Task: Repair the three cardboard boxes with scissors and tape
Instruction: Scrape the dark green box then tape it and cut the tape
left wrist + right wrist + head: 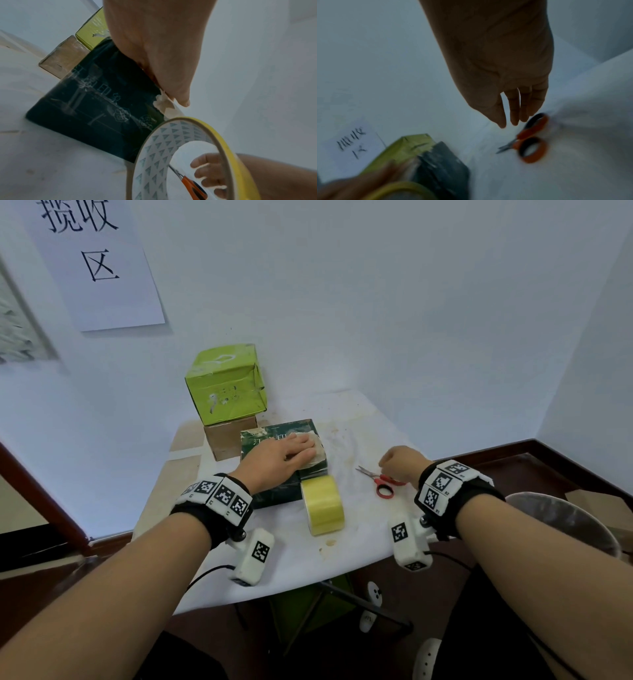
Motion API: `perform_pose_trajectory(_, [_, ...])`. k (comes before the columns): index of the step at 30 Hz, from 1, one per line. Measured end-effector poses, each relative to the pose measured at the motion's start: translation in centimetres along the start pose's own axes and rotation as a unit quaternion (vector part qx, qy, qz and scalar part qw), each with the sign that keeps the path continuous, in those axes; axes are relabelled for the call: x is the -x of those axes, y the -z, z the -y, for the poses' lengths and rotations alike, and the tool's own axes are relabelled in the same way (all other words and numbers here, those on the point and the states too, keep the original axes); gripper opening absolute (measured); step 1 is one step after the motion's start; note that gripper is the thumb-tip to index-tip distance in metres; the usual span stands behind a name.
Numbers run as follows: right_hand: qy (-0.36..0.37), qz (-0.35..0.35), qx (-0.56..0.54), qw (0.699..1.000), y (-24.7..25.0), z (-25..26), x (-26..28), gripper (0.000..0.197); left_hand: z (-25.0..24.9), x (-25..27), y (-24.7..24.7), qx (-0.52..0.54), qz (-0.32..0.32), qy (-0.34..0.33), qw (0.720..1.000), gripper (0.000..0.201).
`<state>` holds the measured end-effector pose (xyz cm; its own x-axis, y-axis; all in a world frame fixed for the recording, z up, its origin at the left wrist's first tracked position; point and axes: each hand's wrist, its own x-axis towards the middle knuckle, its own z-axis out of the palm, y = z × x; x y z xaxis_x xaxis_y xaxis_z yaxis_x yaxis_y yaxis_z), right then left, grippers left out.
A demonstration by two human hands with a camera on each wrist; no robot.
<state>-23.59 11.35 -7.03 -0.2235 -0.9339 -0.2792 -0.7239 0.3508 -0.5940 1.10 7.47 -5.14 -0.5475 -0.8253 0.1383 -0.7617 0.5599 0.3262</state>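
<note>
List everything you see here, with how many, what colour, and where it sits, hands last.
dark green box: one, torn pale patch on top, table centre, under the left hand
light green box: one, stacked on the brown box at the back
brown box: one, back left
tape roll: one, yellow, on edge beside the dark green box
scissors: one pair, red handles, lying right
table: one, white cover
wall sign: one, white
left hand: flat on the dark green box
right hand: above the scissors, not gripping them

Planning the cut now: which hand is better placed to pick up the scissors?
Right. The right hand hangs just above the scissors, empty, while the left hand presses flat on the dark green box.
</note>
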Motion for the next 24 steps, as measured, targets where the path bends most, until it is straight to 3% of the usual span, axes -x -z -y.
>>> perform_pose_trajectory(6, [-0.014, 0.001, 0.246, 0.969, -1.0, -0.2, -0.9, 0.026, -0.1, 0.1, 0.1, -0.004, 0.013, 0.008, 1.0, 0.045])
perform_pose_trajectory(8, [-0.012, 0.013, 0.295, 0.955, -1.2, 0.2, -0.8, 0.018, -0.1, 0.1, 0.1, -0.004, 0.011, 0.011, 1.0, 0.045])
perform_pose_trajectory(11, [-0.009, 0.007, 0.32, 0.947, -1.1, 0.4, -0.9, 0.027, 0.0, 0.0, 0.0, -0.003, 0.006, 0.016, 1.0, 0.048])
perform_pose_trajectory(14, [0.0, -0.027, 0.229, 0.973, -0.7, 0.4, -0.9, 0.036, 0.2, -0.1, -0.1, -0.005, 0.008, 0.015, 1.0, 0.048])
perform_pose_trajectory(17, [0.036, -0.05, 0.009, 0.998, -0.4, 0.7, -1.0, 0.02, 0.4, -0.2, -0.2, -0.003, 0.011, 0.005, 1.0, 0.047])
perform_pose_trajectory(20, [0.133, -0.081, -0.184, 0.971, -0.7, 2.1, -0.5, 0.023, 0.8, -0.4, 0.0, 0.013, 0.02, -0.007, 1.0, 0.047])
perform_pose_trajectory(24, [0.247, -0.069, -0.265, 0.929, -1.0, 5.2, 0.4, 0.019, 1.2, -0.9, 0.6, 0.042, 0.023, -0.028, 0.998, 0.04])
